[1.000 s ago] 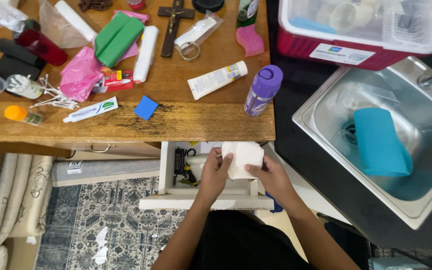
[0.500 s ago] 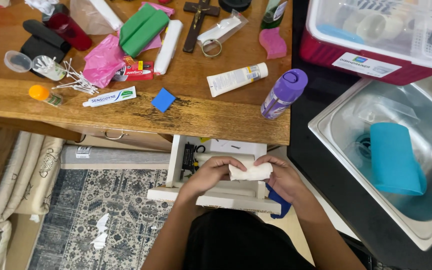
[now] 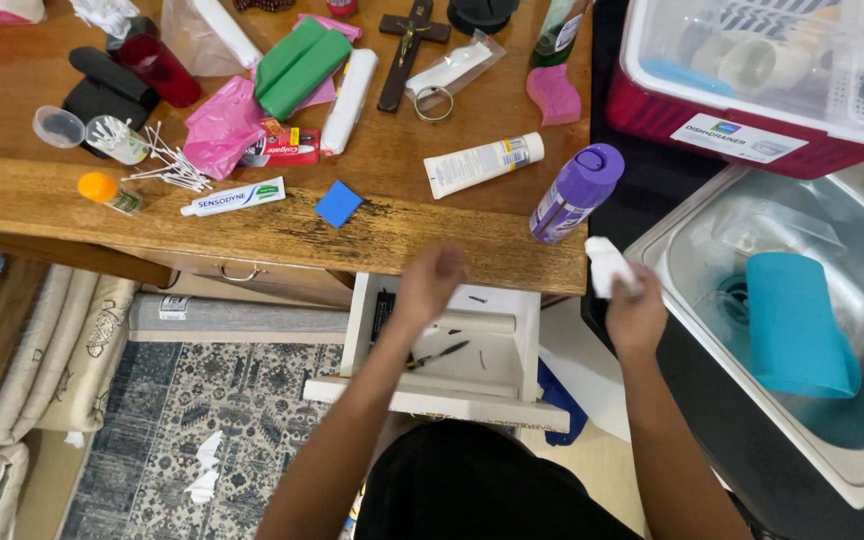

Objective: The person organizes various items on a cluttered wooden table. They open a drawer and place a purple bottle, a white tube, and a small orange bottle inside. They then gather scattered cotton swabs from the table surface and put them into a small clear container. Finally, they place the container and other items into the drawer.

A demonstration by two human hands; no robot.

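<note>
Tissue (image 3: pixel 607 265), a small white wad, sits bunched in the right hand (image 3: pixel 635 312), raised between the tabletop (image 3: pixel 252 230) edge and the sink (image 3: pixel 697 265), just right of the purple bottle (image 3: pixel 577 193). It looks soft, very light and easily torn, with no stiffness of its own, so it will crush rather than slip. A gentle pinch around the bunched middle should hold it; a loose corner would likely rip, the more so if it gets wet. The right hand's grip is closed around the wad's lower part, with the top sticking out above the fingers. The left hand (image 3: pixel 432 283) is blurred with its fingers loosely curled; it appears to hold nothing, above the open white drawer (image 3: pixel 512 345), where a pen (image 3: pixel 439 354) lies.

Half a second ago both hands met over the drawer, pressing the tissue between them. Now they have parted: the right has carried the wad up and toward the sink, and the left has let go and lifted toward the tabletop edge.
</note>
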